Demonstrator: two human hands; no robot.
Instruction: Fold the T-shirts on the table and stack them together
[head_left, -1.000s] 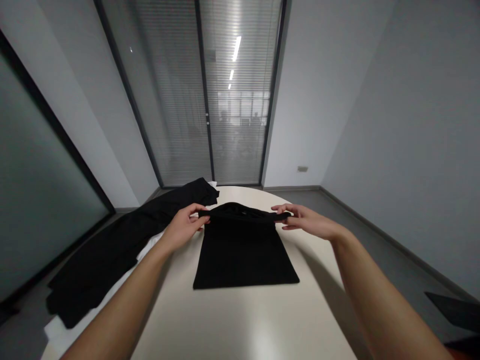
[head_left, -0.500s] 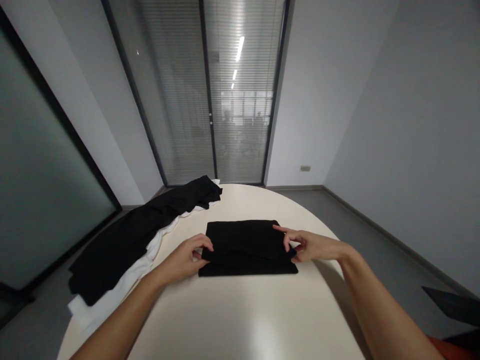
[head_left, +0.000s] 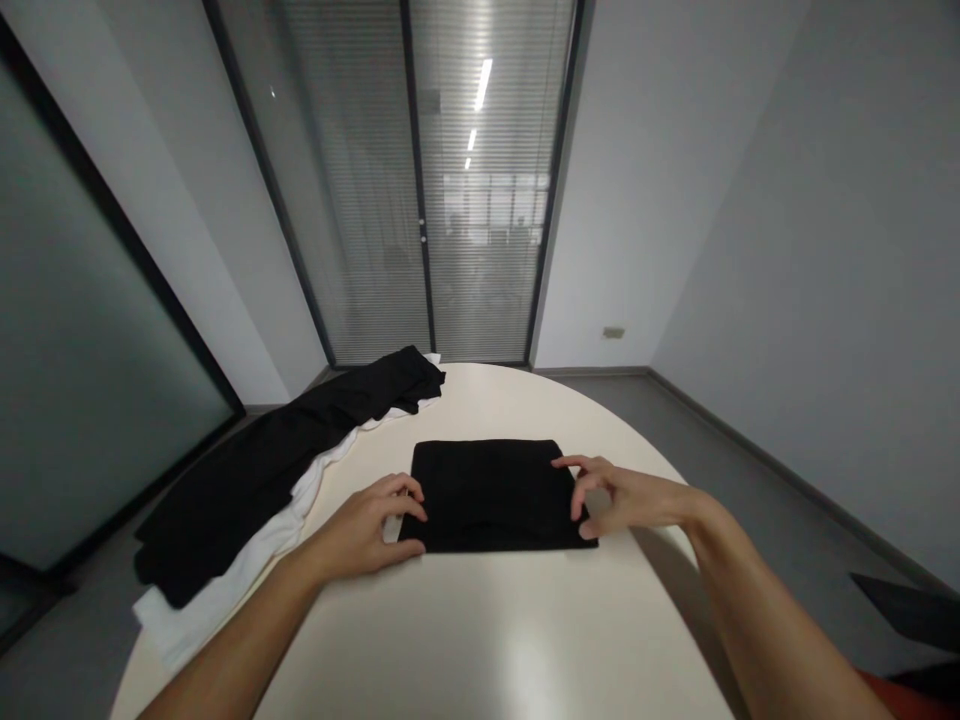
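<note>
A black garment, folded into a flat rectangle, lies on the pale table in front of me. What kind of garment it is I cannot make out. My left hand rests at its left edge, thumb and fingers apart, the fingertips touching the cloth. At the right edge is my right hand, its index finger stretched over the cloth and the thumb by the near right corner. Its fingers are also apart and grip nothing that I can see.
Along the table's left side lies a long black garment on top of white cloth. The round table's edge curves beyond my right hand. Glass doors with blinds stand behind the table. A dark object juts in at lower right.
The folded layer's near edge has come down onto the front edge of the black garment. Both hands have let go of it and their fingers have spread.
</note>
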